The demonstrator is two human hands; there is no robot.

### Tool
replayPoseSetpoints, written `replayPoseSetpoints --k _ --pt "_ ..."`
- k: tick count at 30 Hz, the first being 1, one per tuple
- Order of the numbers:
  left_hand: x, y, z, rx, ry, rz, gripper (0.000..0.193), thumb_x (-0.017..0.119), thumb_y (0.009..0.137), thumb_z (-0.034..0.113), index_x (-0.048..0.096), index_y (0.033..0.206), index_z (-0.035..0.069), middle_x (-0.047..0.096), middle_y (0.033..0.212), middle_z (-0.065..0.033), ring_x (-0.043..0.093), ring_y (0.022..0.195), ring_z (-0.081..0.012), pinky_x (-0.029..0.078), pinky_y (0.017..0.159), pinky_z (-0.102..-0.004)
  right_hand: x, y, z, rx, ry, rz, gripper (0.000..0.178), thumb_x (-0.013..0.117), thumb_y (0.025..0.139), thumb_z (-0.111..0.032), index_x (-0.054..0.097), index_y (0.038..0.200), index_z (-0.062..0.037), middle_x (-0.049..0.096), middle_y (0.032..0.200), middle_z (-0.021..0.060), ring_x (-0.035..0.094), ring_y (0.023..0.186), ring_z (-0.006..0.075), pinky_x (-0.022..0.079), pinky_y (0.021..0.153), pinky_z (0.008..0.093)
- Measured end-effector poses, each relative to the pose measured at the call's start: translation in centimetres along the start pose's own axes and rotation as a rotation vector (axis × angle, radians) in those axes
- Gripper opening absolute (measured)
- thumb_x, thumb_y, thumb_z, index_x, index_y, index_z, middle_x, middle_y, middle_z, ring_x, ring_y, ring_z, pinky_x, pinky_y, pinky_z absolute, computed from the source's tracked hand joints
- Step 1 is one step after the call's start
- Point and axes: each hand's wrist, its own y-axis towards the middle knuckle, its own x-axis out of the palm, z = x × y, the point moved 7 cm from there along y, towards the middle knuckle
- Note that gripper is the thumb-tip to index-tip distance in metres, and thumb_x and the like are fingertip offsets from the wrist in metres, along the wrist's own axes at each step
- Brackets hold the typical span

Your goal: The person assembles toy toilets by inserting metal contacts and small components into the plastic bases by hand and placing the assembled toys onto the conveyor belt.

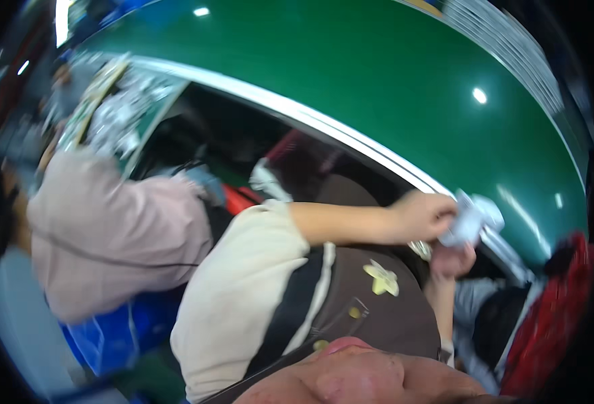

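Observation:
Both hands are together at the right, by the near edge of the green table. Between them is a small white bundle (468, 221), crumpled and blurred; I cannot tell whether it is plastic, paper or cloth. My left hand (423, 215) reaches across from the left with its fingers curled, gripping the near-left side of the bundle. My right hand (453, 260) is just below, fingers closed against the bundle's underside. The bundle's far end sticks out past my fingers over the table edge.
A long green table (337, 74) with a pale metal edge (297, 114) curves across the front. Clear plastic wrappings (122, 111) lie at the left. A co-worker in a pink top (115, 236) sits close on my left, above a blue crate (118, 333). Red cloth (552, 316) hangs at the right.

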Motion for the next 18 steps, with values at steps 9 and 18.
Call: replayPoseSetpoints --k 9,18 --pt "0.3 -1.4 -1.0 0.174 0.217 0.146 0.015 0.064 0.082 0.013 0.062 0.094 0.003 0.066 0.08 -0.0137 0.067 0.073 -0.0312 0.053 0.063 -0.0409 3.1 0.0 2.0 0.216 0.159 -0.039 0.068 0.053 0.087 -0.033 0.031 0.146 -0.0053 0.044 0.141 0.0141 0.043 0.13 0.0281 0.032 0.11 0.0433" --pt "0.3 -1.5 -0.8 0.115 0.048 -0.035 0.029 0.068 0.08 0.01 0.061 0.107 0.001 0.06 0.091 -0.0128 0.064 0.083 -0.0287 0.052 0.074 -0.0375 3.0 0.3 1.5 0.234 0.184 -0.102 0.065 0.052 0.088 -0.034 0.035 0.141 -0.0009 0.048 0.134 0.0148 0.047 0.123 0.028 0.034 0.107 0.0431"
